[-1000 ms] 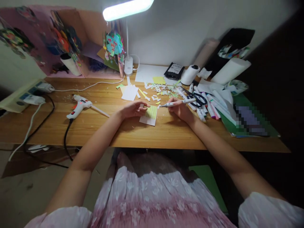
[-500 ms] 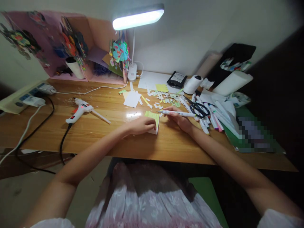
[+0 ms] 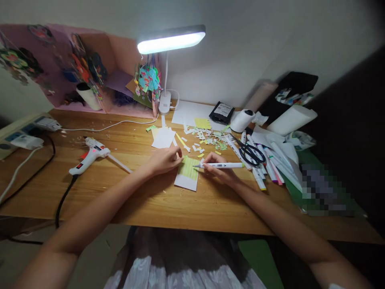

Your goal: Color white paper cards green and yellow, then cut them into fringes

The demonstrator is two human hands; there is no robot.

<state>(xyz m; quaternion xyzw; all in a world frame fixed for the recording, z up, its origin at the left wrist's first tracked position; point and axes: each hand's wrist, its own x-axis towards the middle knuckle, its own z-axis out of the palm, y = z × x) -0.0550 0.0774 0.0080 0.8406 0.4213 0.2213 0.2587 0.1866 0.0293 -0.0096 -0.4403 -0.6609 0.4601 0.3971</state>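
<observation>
The person's bare left arm point(image 3: 105, 204) slants forward and inward from the lower left, bent at the elbow. The left hand point(image 3: 164, 161) is turned inward, its fingers loosely curled. The bare right arm point(image 3: 273, 208) angles in from the lower right. The right hand point(image 3: 221, 173) is closed in a writing grip. Both hands lie near each other, apart.

A white marker point(image 3: 230, 165) points its tip over white paper point(image 3: 187, 174) mostly streaked yellow-green.
</observation>
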